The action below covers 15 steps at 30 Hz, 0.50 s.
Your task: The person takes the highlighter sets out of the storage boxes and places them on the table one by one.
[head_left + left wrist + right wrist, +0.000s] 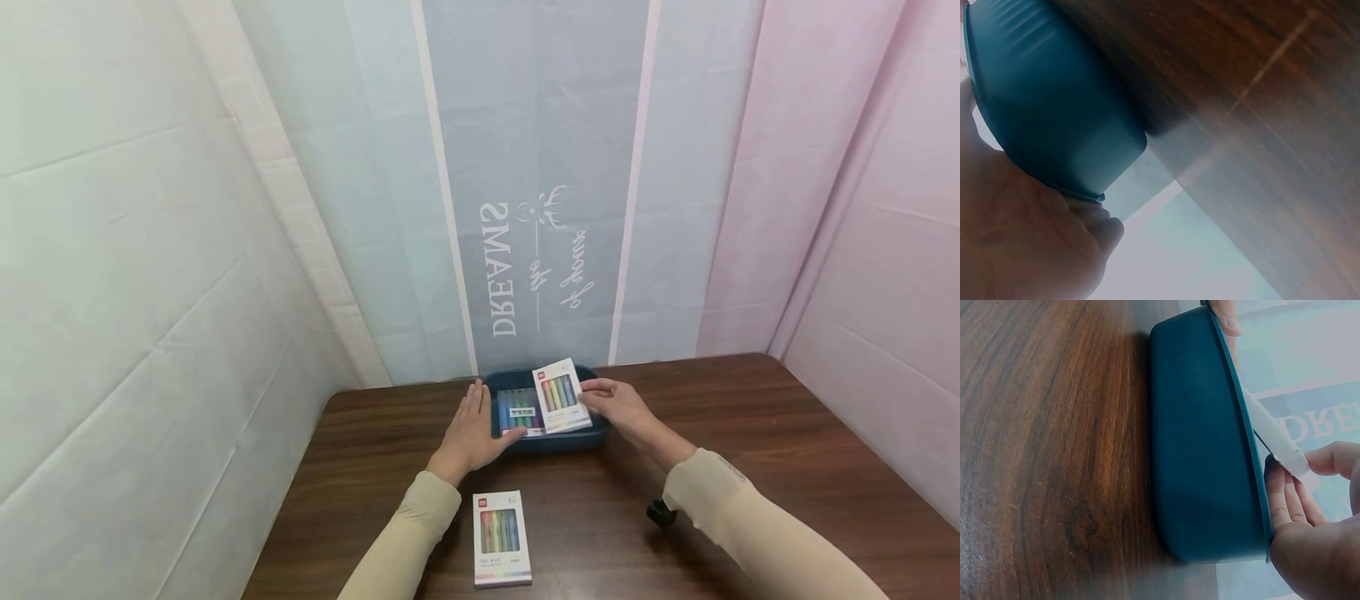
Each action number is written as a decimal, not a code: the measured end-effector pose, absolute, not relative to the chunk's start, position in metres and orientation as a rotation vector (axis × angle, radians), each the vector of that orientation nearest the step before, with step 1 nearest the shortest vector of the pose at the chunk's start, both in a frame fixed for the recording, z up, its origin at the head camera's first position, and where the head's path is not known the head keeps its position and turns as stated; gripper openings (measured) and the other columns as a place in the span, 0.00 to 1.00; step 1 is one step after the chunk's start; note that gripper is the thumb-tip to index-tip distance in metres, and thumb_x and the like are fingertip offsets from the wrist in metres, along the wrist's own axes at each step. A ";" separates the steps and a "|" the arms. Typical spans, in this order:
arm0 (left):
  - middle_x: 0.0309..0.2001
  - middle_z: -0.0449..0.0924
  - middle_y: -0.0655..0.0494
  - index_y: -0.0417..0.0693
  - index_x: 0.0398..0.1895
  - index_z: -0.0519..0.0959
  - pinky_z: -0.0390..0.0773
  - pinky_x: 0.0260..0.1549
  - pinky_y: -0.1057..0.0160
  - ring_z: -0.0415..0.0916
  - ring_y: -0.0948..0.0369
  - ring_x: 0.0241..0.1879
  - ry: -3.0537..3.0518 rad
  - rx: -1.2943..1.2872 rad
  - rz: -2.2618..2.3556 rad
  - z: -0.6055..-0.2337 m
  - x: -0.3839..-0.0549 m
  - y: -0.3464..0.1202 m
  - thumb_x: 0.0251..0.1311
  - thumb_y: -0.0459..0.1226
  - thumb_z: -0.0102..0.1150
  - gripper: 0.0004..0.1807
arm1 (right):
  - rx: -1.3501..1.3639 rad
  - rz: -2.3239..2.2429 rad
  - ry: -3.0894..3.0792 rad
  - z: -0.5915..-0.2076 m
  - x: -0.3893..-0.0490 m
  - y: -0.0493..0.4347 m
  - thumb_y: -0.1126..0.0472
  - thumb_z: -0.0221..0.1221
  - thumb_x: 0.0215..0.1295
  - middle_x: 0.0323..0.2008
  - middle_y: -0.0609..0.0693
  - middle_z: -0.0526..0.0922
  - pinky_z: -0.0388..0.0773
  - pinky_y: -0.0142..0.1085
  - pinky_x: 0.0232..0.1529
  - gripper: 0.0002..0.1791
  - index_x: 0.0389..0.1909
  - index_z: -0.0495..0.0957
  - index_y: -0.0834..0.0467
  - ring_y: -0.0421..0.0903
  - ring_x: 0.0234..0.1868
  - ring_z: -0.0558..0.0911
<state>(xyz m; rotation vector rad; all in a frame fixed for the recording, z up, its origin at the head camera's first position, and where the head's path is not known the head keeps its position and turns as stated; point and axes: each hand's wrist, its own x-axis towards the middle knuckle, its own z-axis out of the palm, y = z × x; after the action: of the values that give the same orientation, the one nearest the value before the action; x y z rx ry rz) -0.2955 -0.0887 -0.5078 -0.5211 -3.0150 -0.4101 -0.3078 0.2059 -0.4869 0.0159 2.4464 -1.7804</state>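
Observation:
A dark teal plastic basket [558, 444] stands at the back of the table. My left hand [474, 429] rests on its left rim, fingers straight, thumb reaching over the front edge. My right hand [617, 406] pinches the right edge of a white box of coloured pens [561, 398], which is tilted at the basket's opening. In the right wrist view that box [1279, 434] shows edge-on between thumb and fingers. Inside the basket lies a pack of blue, green and purple pens [517, 410], partly covered by the box. Another white pen box [502, 537] lies flat in front.
The dark wood table [360, 483] runs to a printed cloth backdrop [540, 125] right behind the basket. Pale cloth walls [150, 333] stand on both sides. A small black object [661, 512] shows beneath the right sleeve.

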 end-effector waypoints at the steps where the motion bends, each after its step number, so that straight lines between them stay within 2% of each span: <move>1: 0.81 0.35 0.44 0.37 0.80 0.43 0.45 0.76 0.54 0.34 0.51 0.80 -3.015 -0.523 -0.409 -0.507 -0.295 -0.089 0.58 0.78 0.37 0.63 | 0.017 -1.778 2.445 -0.486 -0.307 0.206 0.49 0.63 0.69 0.58 0.61 0.80 0.80 0.39 0.52 0.27 0.61 0.75 0.62 0.47 0.49 0.82; 7: 0.81 0.34 0.44 0.38 0.80 0.42 0.44 0.76 0.54 0.33 0.51 0.80 -3.020 -0.522 -0.413 -0.509 -0.297 -0.090 0.58 0.78 0.37 0.63 | 0.012 -1.811 2.401 -0.482 -0.300 0.205 0.49 0.63 0.69 0.58 0.61 0.80 0.81 0.38 0.51 0.29 0.63 0.73 0.62 0.47 0.49 0.82; 15: 0.81 0.35 0.43 0.37 0.80 0.43 0.45 0.76 0.53 0.34 0.51 0.80 -3.019 -0.529 -0.425 -0.508 -0.296 -0.090 0.59 0.77 0.39 0.63 | 0.017 -1.907 2.328 -0.475 -0.293 0.205 0.51 0.62 0.70 0.59 0.61 0.79 0.80 0.40 0.55 0.29 0.65 0.71 0.62 0.47 0.53 0.82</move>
<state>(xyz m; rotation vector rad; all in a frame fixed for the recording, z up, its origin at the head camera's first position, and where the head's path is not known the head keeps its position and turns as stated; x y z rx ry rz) -0.2959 -0.0897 -0.5077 -0.5291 -3.0192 -0.4246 -0.2930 0.2052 -0.4749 0.0170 2.3283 -1.9073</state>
